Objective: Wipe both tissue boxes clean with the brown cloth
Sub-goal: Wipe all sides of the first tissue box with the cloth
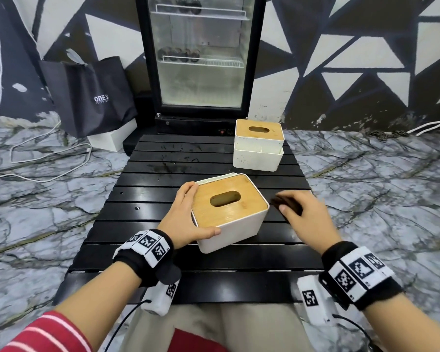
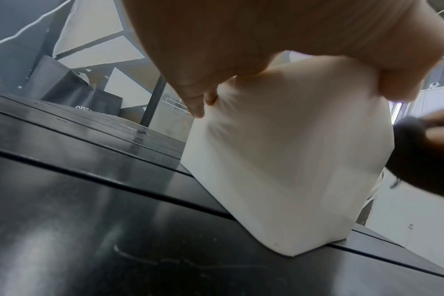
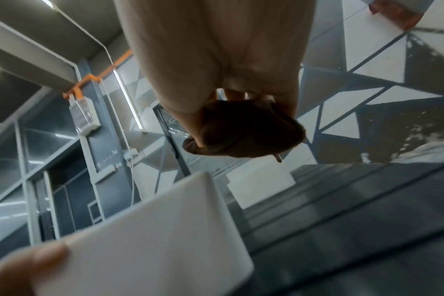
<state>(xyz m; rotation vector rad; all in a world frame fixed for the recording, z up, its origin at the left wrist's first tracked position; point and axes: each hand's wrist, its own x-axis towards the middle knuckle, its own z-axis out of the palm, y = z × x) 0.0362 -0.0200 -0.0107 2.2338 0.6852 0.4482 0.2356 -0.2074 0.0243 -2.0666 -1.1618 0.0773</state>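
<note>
Bamboo-lidded and white-walled, the near box (image 1: 230,212) is steadied on the black slatted table (image 1: 148,224) by the left hand (image 1: 186,219), whose fingers (image 1: 188,190) are curled over its far left corner while the thumb is pressed along its near wall. The brown cloth (image 1: 287,203) is held bunched in the right hand (image 1: 306,217), fingers (image 3: 180,84) clamped round it, just beside the box's right end and apart from it; in the right wrist view the cloth (image 3: 243,132) is seen hanging clear above the table.

The box lies directly to the left of the cloth, so the right hand is judged the nearer to the untouched right wall and the lid. The box's long axis is set aslant, running from near right to far left, with the oval slot in the lid lying along it. A short leftward sweep is judged to be all that the coming wipe calls for.

The far box (image 1: 258,146), also bamboo-lidded, stands untouched at the table's far right corner, well apart from both hands, its long axis roughly across the table; specks can be made out on its walls. A glass-door fridge (image 1: 200,52) and a black bag (image 1: 92,95) are seen behind.
</note>
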